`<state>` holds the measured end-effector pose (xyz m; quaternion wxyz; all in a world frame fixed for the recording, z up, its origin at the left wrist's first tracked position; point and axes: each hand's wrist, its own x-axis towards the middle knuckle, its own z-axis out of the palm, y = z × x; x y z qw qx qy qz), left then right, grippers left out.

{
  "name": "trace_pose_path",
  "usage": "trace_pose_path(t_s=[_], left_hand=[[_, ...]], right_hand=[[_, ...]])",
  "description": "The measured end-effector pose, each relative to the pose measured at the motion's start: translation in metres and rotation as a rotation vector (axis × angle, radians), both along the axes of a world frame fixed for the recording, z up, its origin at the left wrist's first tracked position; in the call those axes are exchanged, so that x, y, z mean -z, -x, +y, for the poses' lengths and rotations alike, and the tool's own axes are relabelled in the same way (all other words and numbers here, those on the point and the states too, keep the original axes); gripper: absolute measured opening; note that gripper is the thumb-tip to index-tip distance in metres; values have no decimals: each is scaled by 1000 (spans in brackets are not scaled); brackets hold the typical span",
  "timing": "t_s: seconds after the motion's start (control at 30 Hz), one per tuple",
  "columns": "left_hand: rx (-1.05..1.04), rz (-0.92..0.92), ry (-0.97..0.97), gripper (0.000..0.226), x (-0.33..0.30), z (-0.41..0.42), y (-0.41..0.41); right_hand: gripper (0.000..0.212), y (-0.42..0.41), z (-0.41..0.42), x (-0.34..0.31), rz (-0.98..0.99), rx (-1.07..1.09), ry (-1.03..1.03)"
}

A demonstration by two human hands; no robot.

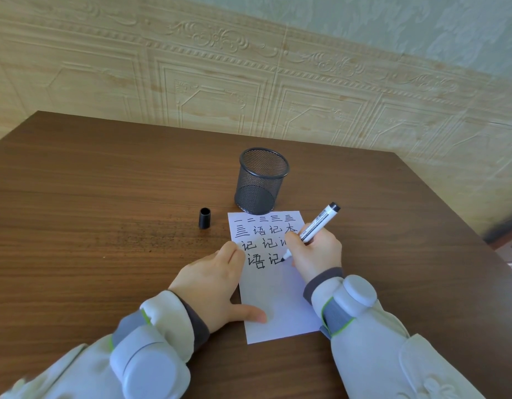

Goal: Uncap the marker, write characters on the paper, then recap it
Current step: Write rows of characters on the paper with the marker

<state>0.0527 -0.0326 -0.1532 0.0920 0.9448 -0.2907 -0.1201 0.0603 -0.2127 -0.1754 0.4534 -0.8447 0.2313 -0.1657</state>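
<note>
A white sheet of paper (277, 306) lies on the brown table, with several rows of black characters on its upper half. My right hand (315, 251) grips a white marker (319, 221) with a black end, its tip touching the paper at the end of the fourth row. My left hand (214, 283) lies flat on the paper's left edge, fingers spread, thumb on the sheet. The black cap (204, 218) stands on the table, left of the paper's top.
A black mesh pen holder (260, 181) stands just behind the paper's top edge. The wooden table (90, 197) runs wide to the left; its far edge meets an embossed wall panel. A dark object (505, 228) sits off the table's right side.
</note>
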Motion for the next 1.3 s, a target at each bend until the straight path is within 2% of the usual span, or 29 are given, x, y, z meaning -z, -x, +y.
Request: trace_pose_path(t_s=[0.1, 0.23, 0.37, 0.53, 0.73, 1.3], left_hand=[[0, -1, -12, 79, -1, 0, 0], [3, -5, -10, 80, -1, 0, -1], [3, 4, -2, 84, 0, -1, -1], [6, 3, -9, 79, 0, 0, -1], [-3, 12, -1, 78, 0, -1, -1], [-4, 15, 1, 87, 1, -1, -1]], right_hand=[[29, 2, 1, -2, -39, 22, -63], [25, 3, 0, -5, -96, 73, -134], [26, 4, -13, -11, -103, 70, -170], [30, 8, -32, -6, -71, 37, -202], [28, 10, -21, -4, -35, -104, -169], [25, 10, -20, -3, -2, -129, -114]])
